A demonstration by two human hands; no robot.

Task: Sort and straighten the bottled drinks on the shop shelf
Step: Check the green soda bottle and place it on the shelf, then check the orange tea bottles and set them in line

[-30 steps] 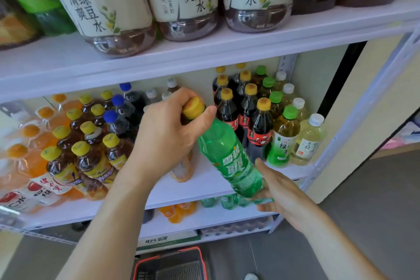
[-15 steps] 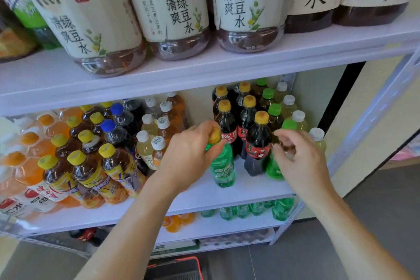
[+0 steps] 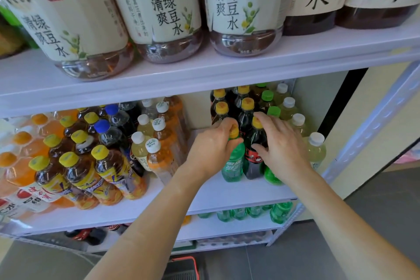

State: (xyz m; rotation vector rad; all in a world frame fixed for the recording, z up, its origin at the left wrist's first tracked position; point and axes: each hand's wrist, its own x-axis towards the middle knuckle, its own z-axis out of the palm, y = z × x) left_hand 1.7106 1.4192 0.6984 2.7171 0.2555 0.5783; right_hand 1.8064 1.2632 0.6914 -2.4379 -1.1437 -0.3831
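Basket (image 3: 181,266): red-rimmed, on the floor at the bottom edge of my view, nearest the camera.
Lower shelf bottles (image 3: 281,212): a row of green ones, only partly visible to me under the shelf board above.
Middle shelf (image 3: 227,195): white board; bare strip in front of the hands.
Left hand (image 3: 213,145): fingers curled tight round the neck of the green soda bottle, thumb side against its yellow cap.
Green soda bottle (image 3: 233,162): upright on the middle shelf, front row, just beside the dark cola bottle.
Right hand (image 3: 281,148): fingers spread and nearly straight, holding nothing that I can see; fingertips reach the cola's yellow cap, thumb lies on its label.
Dark cola bottle (image 3: 254,161): upright, between the two hands.
Green bottle (image 3: 271,175): base showing under the right hand; top hidden, so I cannot tell the contact.
Pale bottle (image 3: 316,150): white cap, just right of the right hand.
Tea bottles (image 3: 77,173): yellow caps, crowded to the left, well apart from the hands.
Back rows (image 3: 267,96): yellow, green and white caps behind the hands.
Top shelf jugs (image 3: 163,11): large, cream labels.
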